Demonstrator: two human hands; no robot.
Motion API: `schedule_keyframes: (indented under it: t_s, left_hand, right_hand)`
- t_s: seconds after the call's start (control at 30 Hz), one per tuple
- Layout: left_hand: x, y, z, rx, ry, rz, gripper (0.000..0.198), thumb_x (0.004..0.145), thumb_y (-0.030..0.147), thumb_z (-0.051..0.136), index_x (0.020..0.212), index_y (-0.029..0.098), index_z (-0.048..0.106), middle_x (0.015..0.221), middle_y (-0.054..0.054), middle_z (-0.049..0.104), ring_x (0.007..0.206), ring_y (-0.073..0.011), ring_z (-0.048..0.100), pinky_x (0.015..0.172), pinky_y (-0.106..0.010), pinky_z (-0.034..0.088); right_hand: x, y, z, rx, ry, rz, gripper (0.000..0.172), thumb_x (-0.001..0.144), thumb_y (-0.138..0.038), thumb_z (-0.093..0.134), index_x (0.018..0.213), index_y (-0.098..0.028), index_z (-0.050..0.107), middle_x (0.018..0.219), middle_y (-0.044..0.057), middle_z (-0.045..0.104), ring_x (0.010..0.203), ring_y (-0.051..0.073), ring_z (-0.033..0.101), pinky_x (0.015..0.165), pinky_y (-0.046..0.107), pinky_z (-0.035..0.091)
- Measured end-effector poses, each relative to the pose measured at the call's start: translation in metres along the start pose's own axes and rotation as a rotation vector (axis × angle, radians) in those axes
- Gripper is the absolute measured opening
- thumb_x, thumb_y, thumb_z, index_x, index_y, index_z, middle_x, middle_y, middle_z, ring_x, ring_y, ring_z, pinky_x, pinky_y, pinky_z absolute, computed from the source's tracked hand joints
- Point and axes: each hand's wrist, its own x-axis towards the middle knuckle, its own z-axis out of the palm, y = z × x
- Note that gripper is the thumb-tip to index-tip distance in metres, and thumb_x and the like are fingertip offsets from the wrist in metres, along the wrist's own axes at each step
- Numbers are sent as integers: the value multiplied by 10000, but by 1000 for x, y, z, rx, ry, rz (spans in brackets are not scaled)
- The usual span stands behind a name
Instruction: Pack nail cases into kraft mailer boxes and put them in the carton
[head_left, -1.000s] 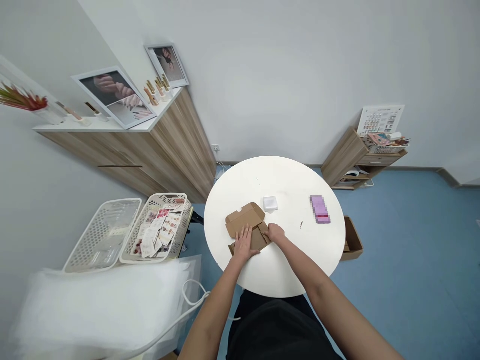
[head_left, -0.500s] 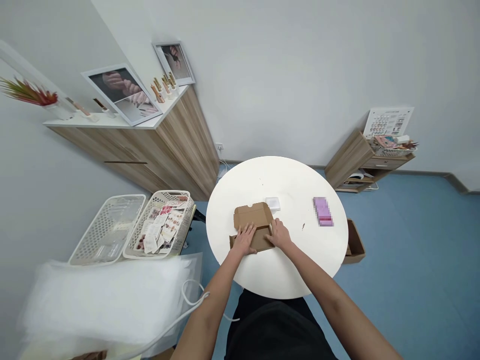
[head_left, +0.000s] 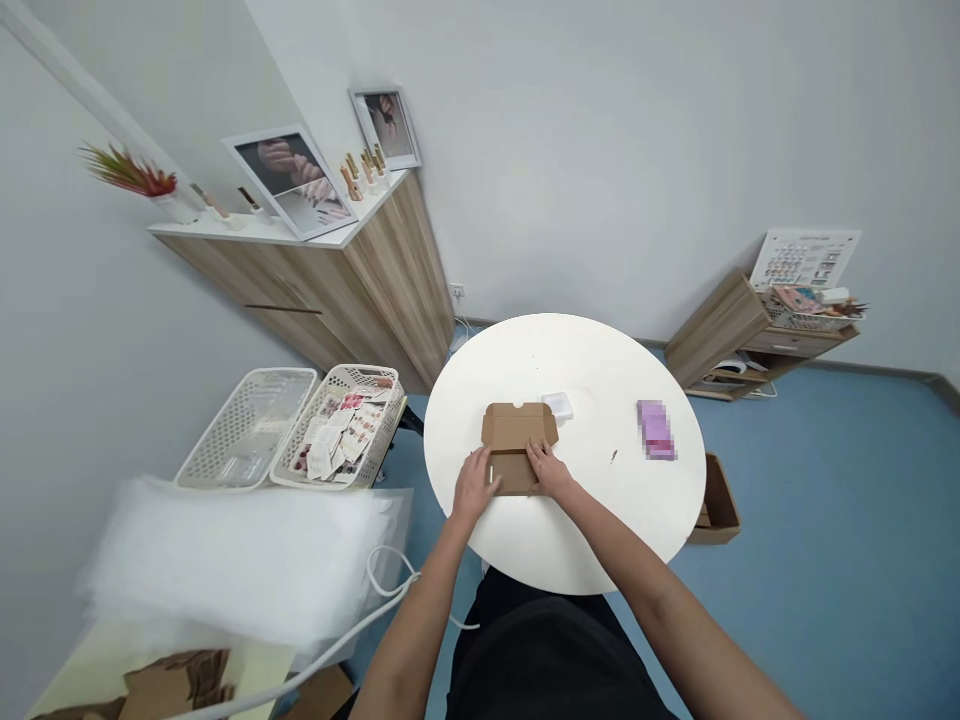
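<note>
A brown cardboard box (head_left: 517,432) lies on the white round table (head_left: 480,375) in front of me, its lid flap laid back toward the far side. My left hand (head_left: 474,486) grips the box's left side wall, fingers curled over its edge. At the right side my right hand (head_left: 548,468) holds the other wall, with fingertips reaching over the inner fold. The inside floor shows brown between both hands. Just beyond the lid sits a small white square case (head_left: 557,405), touched by neither hand.
A pixelated purple packet (head_left: 657,430) lies on the table's right. An open carton (head_left: 716,505) stands on the floor there. To the left are a basket of printed cards (head_left: 341,430), a basket with clear packs (head_left: 247,425) and white wrapping sheets (head_left: 247,560). A cable crosses near my left arm.
The box now lies straighter, with its side walls folded up. My left hand has moved from the inside to the left wall. The view has shifted slightly.
</note>
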Motion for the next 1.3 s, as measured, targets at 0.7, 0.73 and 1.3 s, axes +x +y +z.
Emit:
schedule_keyframes:
  t_s: [0.7, 0.73, 1.3]
  left_hand:
    - [6, 11, 8, 175, -346, -281, 185, 920, 276, 519, 887, 189, 679, 951, -80, 708, 922, -212, 666, 750, -278, 466]
    - [7, 11, 7, 181, -339, -274, 192, 922, 278, 513, 879, 184, 674, 938, -84, 703, 910, -216, 665, 748, -284, 464]
    - [20, 12, 2, 324, -61, -153, 232, 907, 162, 444, 868, 189, 671, 982, -101, 563, 972, -252, 517, 824, -374, 374]
  right_hand:
    - [4, -2, 1, 0, -27, 21, 1171, 653, -373, 776, 1555, -199, 49, 1627, 92, 50, 1482, 336, 41, 1018, 422, 474]
    - [4, -2, 1, 2, -27, 21, 1165, 660, -373, 768, 1555, -195, 44, 1627, 88, 44, 1482, 337, 34, 1013, 424, 480]
    - [-1, -3, -2, 14, -30, 6, 1186, 630, -297, 818, 1554, -207, 79, 1621, 98, 96, 1477, 336, 80, 986, 415, 503]
